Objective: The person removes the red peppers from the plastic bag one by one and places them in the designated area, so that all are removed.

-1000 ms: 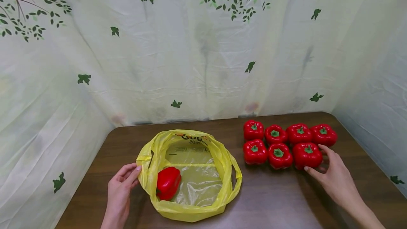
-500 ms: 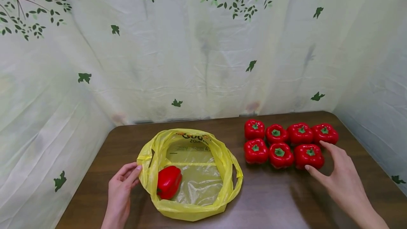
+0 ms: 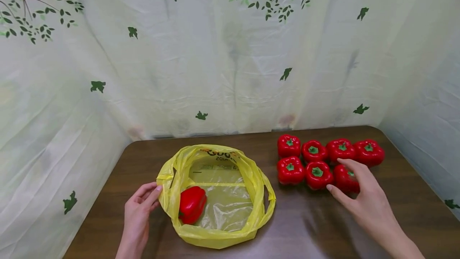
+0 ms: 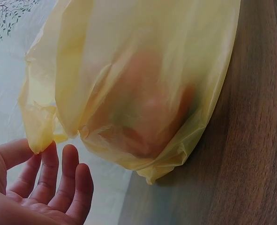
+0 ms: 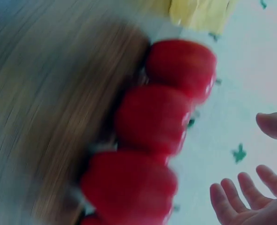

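A yellow plastic bag (image 3: pixel 215 240) stands with its mouth wide on the table, and one red bell pepper (image 3: pixel 194 205) lies inside at its left. My left hand (image 3: pixel 138 209) pinches the bag's left edge between thumb and forefinger; in the left wrist view the other fingers of that hand (image 4: pixel 40 180) are bent loosely. Over the front row's rightmost bell pepper (image 3: pixel 345 180) hovers my right hand (image 3: pixel 371 201), fingers spread, partly hiding it. The right wrist view is blurred, with the hand (image 5: pixel 255 197) apart from the bell peppers (image 5: pixel 150 119).
Several more red bell peppers with green stems stand in two rows at the right, among them a back-row pepper (image 3: pixel 369 152) and a front-row pepper (image 3: pixel 290 170). A pale curtain with leaf prints (image 3: pixel 223 63) hangs behind the brown wooden table (image 3: pixel 140 159).
My right hand has drawn back from the front row's rightmost pepper, then shifted left above it. The peppers stay in their rows. My left hand keeps its hold on the bag's edge.
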Demonstrator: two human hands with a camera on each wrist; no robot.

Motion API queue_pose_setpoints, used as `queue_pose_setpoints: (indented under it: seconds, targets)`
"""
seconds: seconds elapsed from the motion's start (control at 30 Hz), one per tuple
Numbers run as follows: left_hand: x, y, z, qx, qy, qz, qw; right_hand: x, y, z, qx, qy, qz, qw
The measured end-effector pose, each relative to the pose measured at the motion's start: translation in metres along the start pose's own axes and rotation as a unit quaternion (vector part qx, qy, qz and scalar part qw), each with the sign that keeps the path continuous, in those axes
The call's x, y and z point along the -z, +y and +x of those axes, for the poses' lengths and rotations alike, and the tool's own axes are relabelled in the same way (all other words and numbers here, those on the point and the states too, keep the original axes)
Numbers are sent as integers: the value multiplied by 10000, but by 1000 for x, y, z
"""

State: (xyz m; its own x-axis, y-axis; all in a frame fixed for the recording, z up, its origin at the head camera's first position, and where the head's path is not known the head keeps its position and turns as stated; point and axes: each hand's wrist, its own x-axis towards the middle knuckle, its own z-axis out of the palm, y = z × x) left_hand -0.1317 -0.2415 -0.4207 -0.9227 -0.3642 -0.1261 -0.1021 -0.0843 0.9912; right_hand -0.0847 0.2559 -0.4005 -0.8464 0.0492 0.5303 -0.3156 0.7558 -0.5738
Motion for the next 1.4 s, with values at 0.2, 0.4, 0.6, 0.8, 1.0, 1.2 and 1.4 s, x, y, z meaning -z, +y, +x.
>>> queue_pose_setpoints:
  seconds: [0.2, 0.4, 0.6, 0.8, 1.0, 1.2, 1.4]
  targets:
    - [0, 0, 0, 9, -5, 1, 10000, -21, -20, 3, 117, -589, 277, 9978]
    - [0, 0, 0, 1, -22, 15, 10000, -39, -41, 11, 312, -1266, 535, 9900]
    - [-2, 1, 1, -18, 9, 40, 10000, -53, -63, 23, 724, -1965, 681, 9755]
    - [-1, 1, 0, -22, 0, -22, 10000, -66, -81, 36, 1278, -2470, 746, 9577]
    - [-1, 2, 0, 73, 31, 146, 9999, -84, -97, 49, 1500, -3026, 864, 9373]
    - [-2, 2, 1, 169, 56, 248, 9995, -104, -113, 65, 1847, -3564, 875, 9117]
    - [-2, 2, 1, 161, 30, 264, 9995, -124, -134, 83, 2396, -4062, 723, 8789]
